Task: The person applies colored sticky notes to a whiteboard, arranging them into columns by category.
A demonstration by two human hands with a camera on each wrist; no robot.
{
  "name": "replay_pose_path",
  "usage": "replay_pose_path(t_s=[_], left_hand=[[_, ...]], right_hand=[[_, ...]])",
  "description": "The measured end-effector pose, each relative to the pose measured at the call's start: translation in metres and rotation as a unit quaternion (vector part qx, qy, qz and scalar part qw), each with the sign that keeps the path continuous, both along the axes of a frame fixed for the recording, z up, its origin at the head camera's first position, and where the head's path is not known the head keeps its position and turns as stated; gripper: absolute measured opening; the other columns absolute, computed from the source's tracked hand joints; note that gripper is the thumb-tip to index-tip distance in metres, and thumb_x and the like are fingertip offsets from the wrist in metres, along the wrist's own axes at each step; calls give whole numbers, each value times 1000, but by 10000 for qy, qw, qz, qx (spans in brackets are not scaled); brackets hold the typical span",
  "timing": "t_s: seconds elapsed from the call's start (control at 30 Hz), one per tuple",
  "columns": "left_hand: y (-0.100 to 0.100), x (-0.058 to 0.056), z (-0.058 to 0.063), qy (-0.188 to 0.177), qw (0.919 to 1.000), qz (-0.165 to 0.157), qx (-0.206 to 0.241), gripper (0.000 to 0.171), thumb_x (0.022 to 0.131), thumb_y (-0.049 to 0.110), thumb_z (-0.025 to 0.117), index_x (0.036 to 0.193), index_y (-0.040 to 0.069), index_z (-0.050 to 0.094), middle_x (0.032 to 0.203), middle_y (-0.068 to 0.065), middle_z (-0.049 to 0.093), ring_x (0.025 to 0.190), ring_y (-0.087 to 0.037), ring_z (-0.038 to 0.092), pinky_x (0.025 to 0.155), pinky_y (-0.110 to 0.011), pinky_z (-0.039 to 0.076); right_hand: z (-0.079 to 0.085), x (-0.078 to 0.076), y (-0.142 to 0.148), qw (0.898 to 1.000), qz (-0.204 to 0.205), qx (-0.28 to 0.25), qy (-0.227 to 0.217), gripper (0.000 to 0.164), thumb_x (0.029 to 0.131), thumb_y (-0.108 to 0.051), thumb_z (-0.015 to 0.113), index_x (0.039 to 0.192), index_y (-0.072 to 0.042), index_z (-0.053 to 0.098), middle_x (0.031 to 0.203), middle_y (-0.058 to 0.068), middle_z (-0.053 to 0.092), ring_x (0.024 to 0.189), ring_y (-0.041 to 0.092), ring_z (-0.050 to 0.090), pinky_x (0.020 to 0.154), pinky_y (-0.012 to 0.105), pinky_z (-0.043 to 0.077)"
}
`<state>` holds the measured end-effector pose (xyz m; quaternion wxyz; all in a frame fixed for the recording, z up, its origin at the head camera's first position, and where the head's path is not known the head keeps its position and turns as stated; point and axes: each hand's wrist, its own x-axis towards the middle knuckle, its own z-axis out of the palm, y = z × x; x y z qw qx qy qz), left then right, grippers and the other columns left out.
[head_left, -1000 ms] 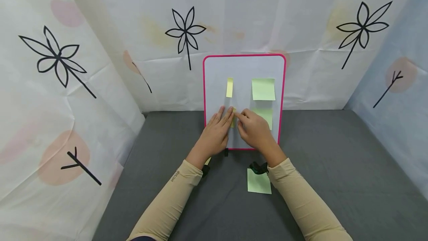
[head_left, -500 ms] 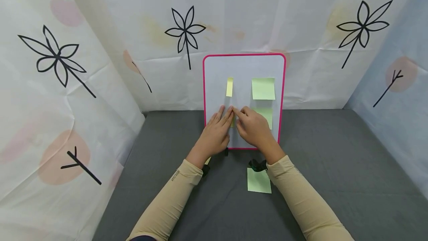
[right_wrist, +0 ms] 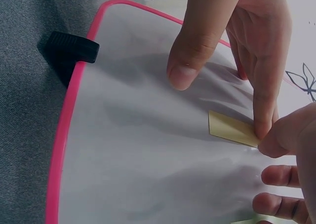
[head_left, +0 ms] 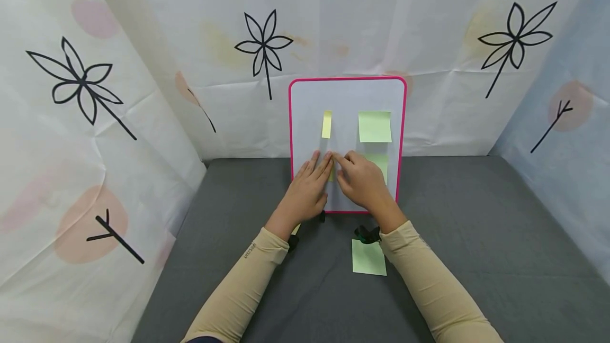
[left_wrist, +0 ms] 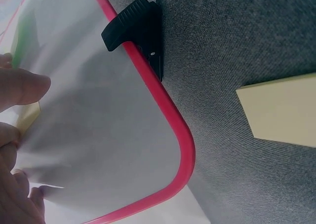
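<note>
A yellow sticky note (right_wrist: 229,128), narrow and strip-like, is on the whiteboard (head_left: 310,99) with the pink frame. My left hand (head_left: 305,189) lies against the board with its fingers straight, pressing at the strip's upper end. From the right, my right hand (head_left: 363,184) presses the same end with an extended finger; its other fingers are bent and hold nothing. Most of this strip is hidden by fingers in the head view. Above it is another yellow strip (head_left: 326,124). A green sticky note (head_left: 374,127) is at upper right, and a lower green note (head_left: 379,165) is partly behind my right hand.
On the grey cloth (head_left: 452,216), a green note (head_left: 369,261) lies by my right wrist. Yellow paper (left_wrist: 281,110) lies near my left wrist. A black clip (left_wrist: 131,26) sits on the board's bottom edge. Patterned cloth walls (head_left: 357,25) stand behind and on both sides.
The fingertips have crept slightly over the yellow strip's upper end, covering a little more of it. Otherwise both hands stay in place.
</note>
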<state>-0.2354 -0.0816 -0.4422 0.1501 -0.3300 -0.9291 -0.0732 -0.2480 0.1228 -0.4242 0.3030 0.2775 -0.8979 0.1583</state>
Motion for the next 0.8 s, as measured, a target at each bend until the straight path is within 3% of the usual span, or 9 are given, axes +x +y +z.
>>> replay_pose_path(t_s=[0.17, 0.47, 0.63, 0.8], left_hand=[[1, 0, 0, 80, 10000, 15, -35, 88, 100, 21, 69, 169, 6, 17, 180, -5, 8, 167, -31, 2, 134, -53, 20], [2, 10, -1, 132, 9987, -300, 390, 71, 99, 14, 69, 162, 0, 39, 174, -13, 28, 165, -33, 18, 132, -52, 25], [-3, 18, 1, 660, 9915, -491, 1012, 55, 95, 14, 76, 146, -2, 61, 163, -18, 49, 159, -35, 37, 127, -51, 36], [-13, 26, 1, 1280, 9770, -464, 1643, 34, 92, 14, 79, 122, -1, 77, 130, -16, 76, 134, -37, 66, 110, -53, 54]], right_hand=[[-1, 1, 3, 9999, -144, 35, -72, 43, 96, -11, 70, 139, -8, 71, 96, 12, 66, 70, 22, 57, 59, 38, 51], [-4, 14, 15, 9992, -271, -249, -138, 36, 95, -12, 71, 130, -6, 76, 101, 13, 67, 75, 26, 61, 61, 41, 55], [-4, 25, 25, 9987, -247, -423, -136, 29, 94, -13, 74, 121, -6, 80, 103, 12, 69, 78, 27, 63, 62, 43, 55], [-4, 35, 38, 9987, -226, -420, -177, 23, 92, -17, 78, 110, -5, 83, 102, 12, 72, 80, 31, 66, 67, 46, 56]])
